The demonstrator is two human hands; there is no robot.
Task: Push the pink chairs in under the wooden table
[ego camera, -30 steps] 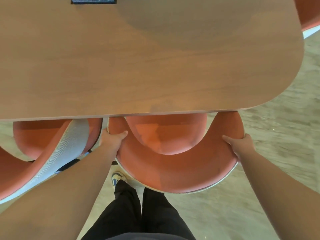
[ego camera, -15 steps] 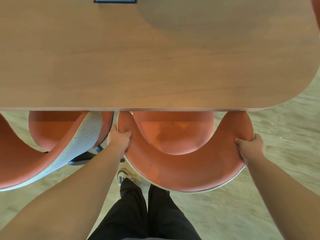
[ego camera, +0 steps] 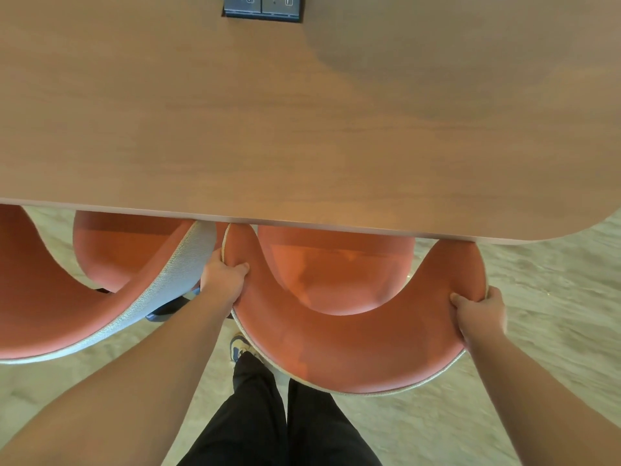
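Gripping the curved backrest of a pink chair (ego camera: 353,348) at both ends, the person stands directly behind it, facing the wooden table (ego camera: 302,129). The left hand (ego camera: 223,280) holds the left arm of the backrest, thumb hooked over the inner padded face and fingers wrapped round the outer shell. The right hand (ego camera: 480,314) holds the right arm of the backrest the same way, thumb on the pink padding, fingers curled behind the pale outer edge.

Between the two hands lies the chair's seat, its far part hidden under the table edge; the tips of the backrest arms, just beyond each hand, meet that edge. The rear of the backrest curves back toward the person's dark trousers (ego camera: 279,425), and one shoe (ego camera: 239,344) shows below the left hand, beside the backrest's lower rim.

Just outside the left hand stands a second pink chair (ego camera: 67,314), its grey woven outer shell almost touching the hand's knuckles; its seat is also partly under the table. Far beyond the left hand, at the top of the tabletop, sits a recessed socket panel (ego camera: 263,8). Pale patterned floor (ego camera: 554,297) extends outward from the right hand.
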